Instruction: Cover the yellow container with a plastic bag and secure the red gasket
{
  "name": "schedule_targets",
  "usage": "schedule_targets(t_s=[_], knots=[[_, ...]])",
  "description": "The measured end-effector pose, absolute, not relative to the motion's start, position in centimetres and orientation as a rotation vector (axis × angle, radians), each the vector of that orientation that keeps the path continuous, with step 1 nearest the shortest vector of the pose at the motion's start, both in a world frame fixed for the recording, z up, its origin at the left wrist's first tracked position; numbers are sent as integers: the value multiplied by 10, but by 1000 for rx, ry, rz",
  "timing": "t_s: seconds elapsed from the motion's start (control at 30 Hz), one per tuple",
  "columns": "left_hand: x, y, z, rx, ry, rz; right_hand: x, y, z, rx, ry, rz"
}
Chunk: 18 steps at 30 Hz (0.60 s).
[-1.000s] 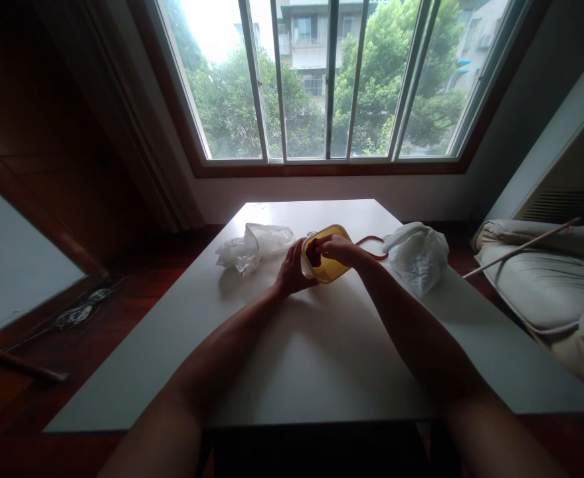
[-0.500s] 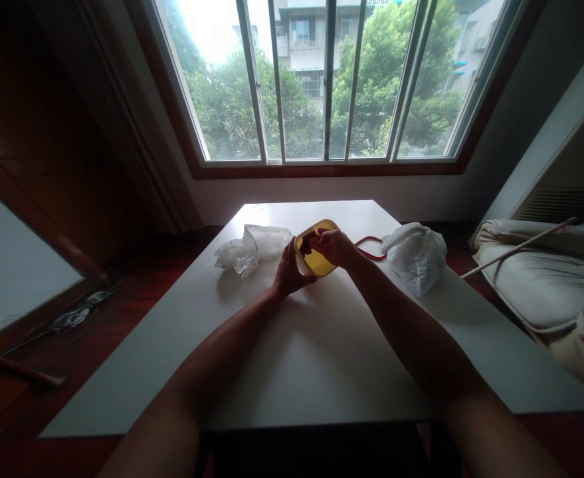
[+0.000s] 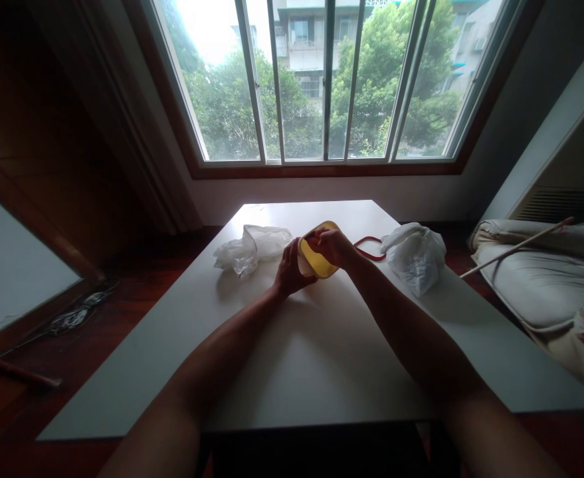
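Since the earlier frame, the right hand's fingers have curled over the dark item inside the yellow container. Right hand: bent, grip can't be told. Left hand: half-curled, clasping container's left side. Bags flank container. Handling appears unfinished; item not out.

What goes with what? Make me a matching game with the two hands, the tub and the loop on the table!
1. left hand
2. right hand
3. tub
4. loop

A. red
B. gripping the tub's side
C. yellow inside
D. fingers at the tub's opening

Right pairs: 1-B, 2-D, 3-C, 4-A
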<state>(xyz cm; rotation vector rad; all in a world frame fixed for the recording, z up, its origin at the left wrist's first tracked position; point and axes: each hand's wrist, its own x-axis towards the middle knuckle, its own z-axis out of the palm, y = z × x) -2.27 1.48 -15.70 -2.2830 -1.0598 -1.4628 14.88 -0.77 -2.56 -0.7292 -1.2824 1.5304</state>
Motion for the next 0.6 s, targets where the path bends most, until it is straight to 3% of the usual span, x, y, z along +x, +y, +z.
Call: schedule_targets(t_s=[0.2,0.37,0.6], knots=[[-26,16,-154,-2266,-1073,-1483,142,-13,-28,-611,-1169,1812],[-25,15,-150,-2254,-1090,-1482,152,-6,-24,-704,-1210,1516],[-24,13,-147,-2235,-1084,-1437,157,-14,-17,-1113,-1691,1156]])
